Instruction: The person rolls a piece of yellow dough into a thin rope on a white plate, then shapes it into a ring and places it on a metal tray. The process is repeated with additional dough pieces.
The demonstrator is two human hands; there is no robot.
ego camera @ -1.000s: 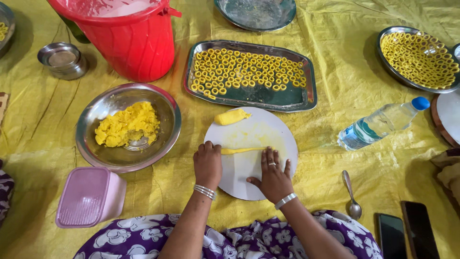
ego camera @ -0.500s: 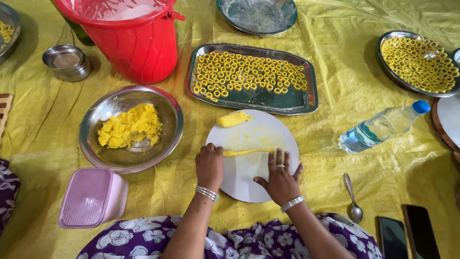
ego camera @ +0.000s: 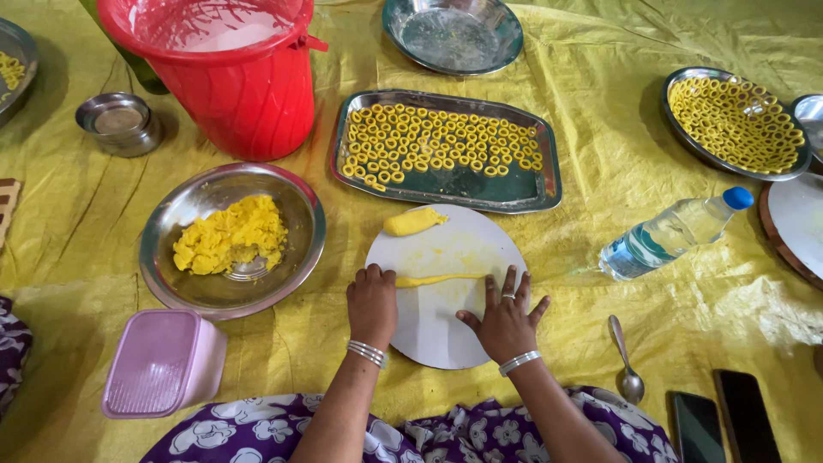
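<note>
Yellow sheet (ego camera: pixel 600 111); both hands (ego camera: pixel 371 304) on dough strip (ego camera: pixel 437 279), mid-board (ego camera: pixel 429 330).

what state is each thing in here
left hand: palm down on the dough rope's end
right hand: flat, fingers spread, on the rope's other end
dough rope: rolled thin, lying across the board
board: smeared yellow
dough lump: unrolled, on the board's edge
tray: about two-thirds filled with rings
bowl: part full of dough
bottle: capped, lying on its side
bucket: open, upright
</note>
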